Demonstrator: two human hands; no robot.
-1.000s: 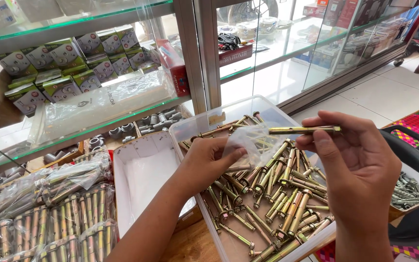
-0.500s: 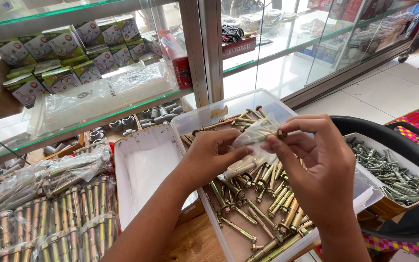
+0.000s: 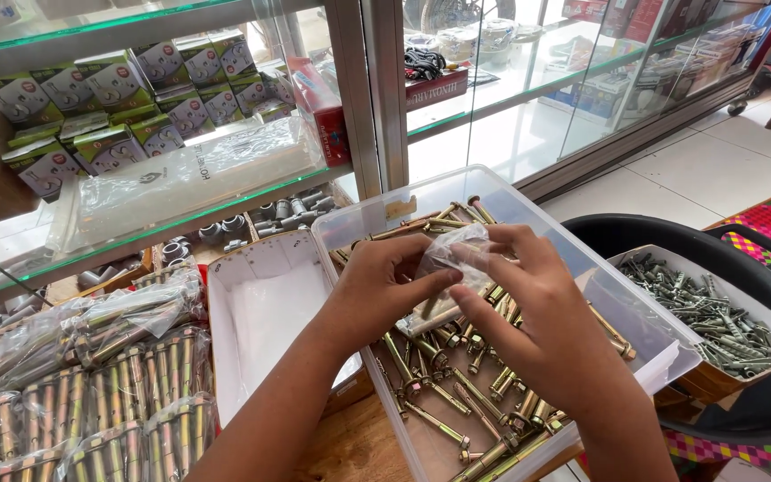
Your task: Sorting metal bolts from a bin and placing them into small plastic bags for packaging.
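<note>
Both hands together on small clear bag [image 3: 453,259]: left hand [image 3: 384,290] pinches near-left edge, right hand [image 3: 528,308] grips right side, above bolt tray [image 3: 644,344].

Place: a shop that sells bolts and other metal parts.
Shelves: glass shelves [image 3: 225,201] hold rows of small green boxes [image 3: 118,98].
Bins: a clear tub [image 3: 501,192] is full of gold bolts [image 3: 457,393].
Bags: more bolts sit in plastic bags [image 3: 91,393].
</note>
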